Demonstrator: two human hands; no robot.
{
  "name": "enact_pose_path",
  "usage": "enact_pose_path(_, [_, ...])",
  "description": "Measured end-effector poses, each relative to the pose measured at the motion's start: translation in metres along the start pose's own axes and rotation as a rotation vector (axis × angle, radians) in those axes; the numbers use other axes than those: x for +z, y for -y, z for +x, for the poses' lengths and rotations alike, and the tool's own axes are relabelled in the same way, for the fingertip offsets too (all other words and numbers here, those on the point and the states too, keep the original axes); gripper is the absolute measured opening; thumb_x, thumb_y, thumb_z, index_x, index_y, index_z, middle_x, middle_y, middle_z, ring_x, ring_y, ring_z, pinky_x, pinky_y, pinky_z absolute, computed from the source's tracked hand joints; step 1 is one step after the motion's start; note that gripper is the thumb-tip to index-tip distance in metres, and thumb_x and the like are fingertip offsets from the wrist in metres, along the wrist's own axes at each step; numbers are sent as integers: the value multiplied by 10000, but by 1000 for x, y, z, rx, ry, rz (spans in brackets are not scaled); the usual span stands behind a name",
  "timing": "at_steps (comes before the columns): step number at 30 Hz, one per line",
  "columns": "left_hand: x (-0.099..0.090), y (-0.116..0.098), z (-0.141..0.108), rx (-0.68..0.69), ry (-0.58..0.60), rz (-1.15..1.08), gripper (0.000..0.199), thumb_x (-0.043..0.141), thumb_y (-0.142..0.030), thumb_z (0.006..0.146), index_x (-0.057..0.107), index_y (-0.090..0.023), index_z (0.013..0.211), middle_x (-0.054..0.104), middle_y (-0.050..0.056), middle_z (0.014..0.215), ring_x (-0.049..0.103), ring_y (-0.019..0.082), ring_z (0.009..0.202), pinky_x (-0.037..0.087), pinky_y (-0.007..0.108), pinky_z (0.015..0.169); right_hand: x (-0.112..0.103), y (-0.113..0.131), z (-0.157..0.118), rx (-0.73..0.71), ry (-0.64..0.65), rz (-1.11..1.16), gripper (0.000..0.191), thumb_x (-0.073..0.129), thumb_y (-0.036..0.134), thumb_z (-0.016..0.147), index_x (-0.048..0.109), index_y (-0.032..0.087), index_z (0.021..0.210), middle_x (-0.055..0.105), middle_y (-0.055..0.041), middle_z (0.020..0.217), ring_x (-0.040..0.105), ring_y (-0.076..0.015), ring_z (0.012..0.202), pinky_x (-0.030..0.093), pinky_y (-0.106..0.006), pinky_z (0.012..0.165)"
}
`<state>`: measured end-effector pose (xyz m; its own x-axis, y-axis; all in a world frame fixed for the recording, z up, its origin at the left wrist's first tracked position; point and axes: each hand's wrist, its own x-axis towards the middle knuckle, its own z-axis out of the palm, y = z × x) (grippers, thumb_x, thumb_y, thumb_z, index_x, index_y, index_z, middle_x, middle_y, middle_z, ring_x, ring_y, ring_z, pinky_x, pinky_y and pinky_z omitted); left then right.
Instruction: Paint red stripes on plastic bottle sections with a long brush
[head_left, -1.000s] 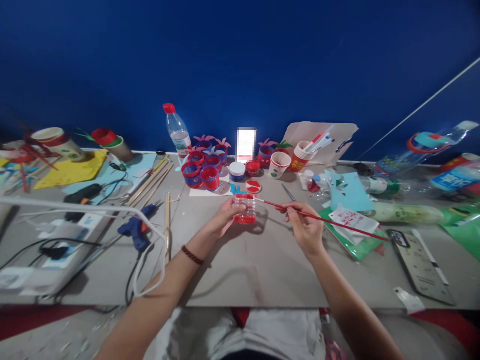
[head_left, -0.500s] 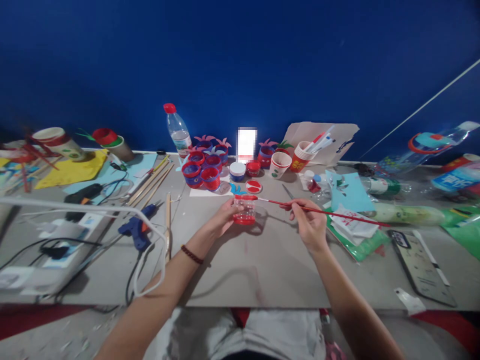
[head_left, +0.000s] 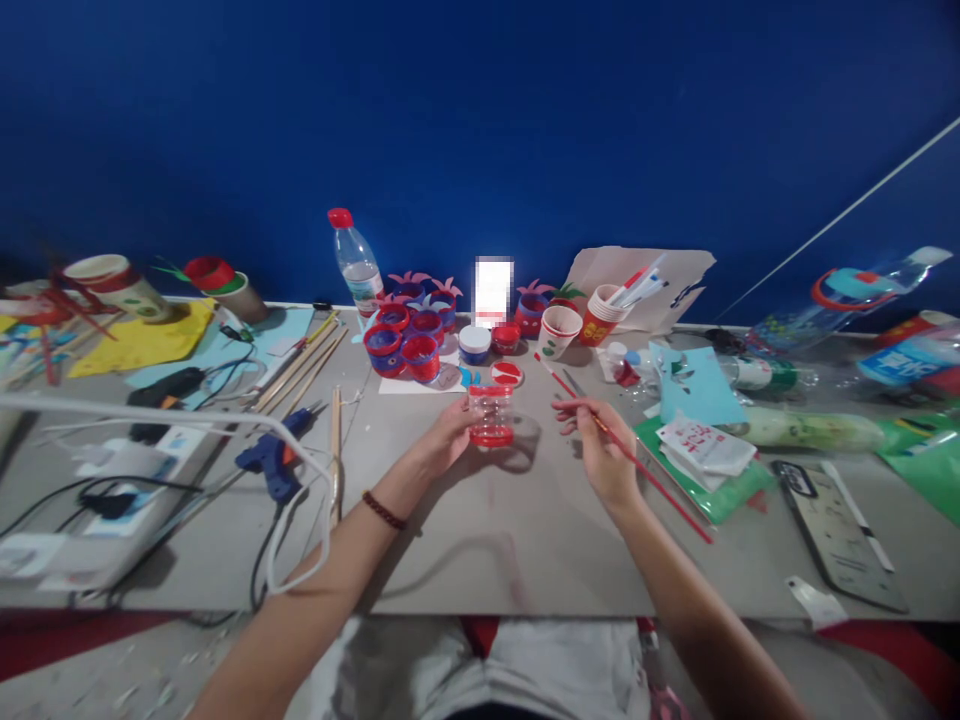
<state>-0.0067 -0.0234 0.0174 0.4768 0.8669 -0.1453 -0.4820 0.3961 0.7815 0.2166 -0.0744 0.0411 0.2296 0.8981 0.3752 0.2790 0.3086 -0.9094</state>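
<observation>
My left hand point(head_left: 448, 437) is closed on the side of a clear plastic bottle section point(head_left: 492, 430) with red painted bands at its top and bottom. In my right hand point(head_left: 611, 460) is a thin red paintbrush point(head_left: 669, 492), its bristles pointing forward and left, apart from the bottle section. Behind them sit a small open jar of red paint point(head_left: 506, 339), a white-lidded jar point(head_left: 475, 343) and a round lid smeared with red point(head_left: 506, 373). A paper cup point(head_left: 559, 330) stands close to the brush tip.
Painted red and blue cups point(head_left: 421, 357) cluster behind my left hand, near a water bottle point(head_left: 357, 265). Leftward lie a blue glue gun point(head_left: 274, 455), wooden sticks point(head_left: 335, 450) and a power strip point(head_left: 142, 500) with cables. Phone point(head_left: 836, 535) and green packet point(head_left: 720, 500) lie rightward.
The brush has come away from the bottle section's upper rim and swung, its tip moving right and toward the back. My left hand has stayed nearly still.
</observation>
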Motion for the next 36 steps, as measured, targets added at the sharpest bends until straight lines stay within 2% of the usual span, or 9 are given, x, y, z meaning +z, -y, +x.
enact_pose_path(3, [6,-2,-3,1,87,22,608,833,-399,688,646,-135,1203,714,175,1179,678,345,1088,523,497,945,7,1,-9,3,108,20,187,597,374,934,667,229,1030,738,-74,1051,712,-184,851,589,-367,813])
enact_pose_path(6, [8,-1,-6,13,157,69,599,835,-397,695,660,-147,1210,704,170,1215,663,343,1135,511,474,979,13,0,-14,-3,158,102,183,631,355,917,618,241,1059,723,-94,1146,721,-214,996,570,-405,923])
enact_pose_path(10, [4,4,-8,23,179,109,514,839,-381,699,706,-163,1145,721,148,1189,676,317,1110,500,453,994,19,-3,-17,49,197,159,249,690,352,868,584,255,1071,706,-101,1218,724,-218,1033,576,-400,938])
enact_pose_path(15, [6,5,-9,2,196,126,536,845,-410,687,718,-130,1126,711,171,1201,653,328,1147,458,455,1041,23,-6,-18,108,237,189,322,740,348,811,568,265,1071,690,-107,1269,717,-226,1062,578,-412,950])
enact_pose_path(19, [10,4,-8,67,110,100,574,857,-350,683,668,-197,1203,695,122,1240,624,299,1193,443,446,1061,26,-3,-18,110,186,233,327,754,312,786,566,260,1048,687,-116,1271,712,-231,1066,586,-419,939])
enact_pose_path(25, [8,6,-4,150,-60,78,374,854,-336,701,699,-216,1019,727,50,1101,644,248,1123,448,431,1058,30,-1,-17,110,80,297,358,772,302,760,535,268,1026,665,-102,1282,716,-188,954,610,-384,867])
enact_pose_path(28, [12,6,-7,111,-54,67,338,837,-326,726,704,-219,1018,727,57,1116,641,262,1131,468,462,1040,31,-1,-16,114,57,305,351,772,285,764,535,279,1022,659,-70,1276,703,-165,936,608,-363,854])
enact_pose_path(32, [25,3,-15,72,-13,65,409,838,-327,719,691,-219,1086,707,86,1192,645,301,1122,517,524,975,30,-2,-17,93,46,226,368,782,275,749,533,288,1020,624,-49,1315,684,-153,908,605,-357,824])
enact_pose_path(36, [32,3,-17,157,-6,225,443,865,-288,675,722,-222,1089,711,93,1189,590,335,1221,424,546,1096,27,1,-20,3,56,13,403,769,270,751,528,299,1073,651,-40,1248,654,-164,844,589,-371,780])
